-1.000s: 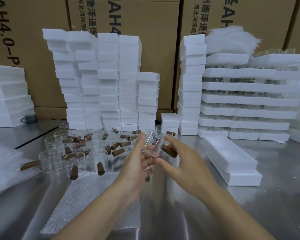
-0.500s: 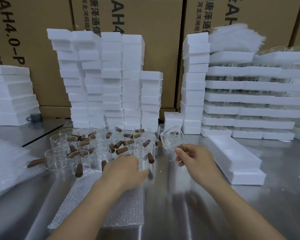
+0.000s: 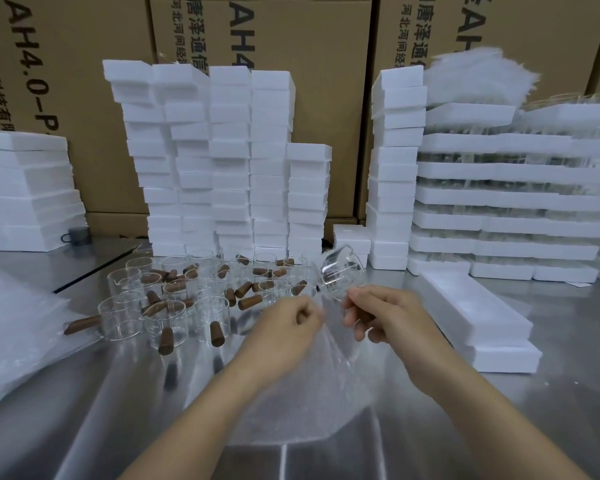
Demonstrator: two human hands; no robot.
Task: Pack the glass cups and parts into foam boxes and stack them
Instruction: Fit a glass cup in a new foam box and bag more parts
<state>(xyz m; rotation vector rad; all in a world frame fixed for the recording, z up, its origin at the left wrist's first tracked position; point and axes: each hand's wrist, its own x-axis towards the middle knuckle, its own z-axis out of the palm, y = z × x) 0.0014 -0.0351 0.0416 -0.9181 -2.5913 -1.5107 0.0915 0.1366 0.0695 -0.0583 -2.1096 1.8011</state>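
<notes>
Glass cups and foam boxes around the tall foam-box stack

One clear glass cup (image 3: 340, 271) is tilted in the air, in front of and right of the tall stack of white foam boxes (image 3: 222, 161). The right hand (image 3: 378, 317) grips it from below, and the left hand (image 3: 291, 323) pinches a bubble wrap sheet (image 3: 312, 368) beside it. A cluster of glass cups (image 3: 187, 292) with brown wooden handles (image 3: 250, 301) stands at the stack's foot on the worktop (image 3: 551, 410). Two long foam boxes (image 3: 475, 317) lie stacked further right.

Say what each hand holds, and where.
The right hand grips a glass cup by its handle; the left hand pinches the bubble wrap at its raised corner.
</notes>
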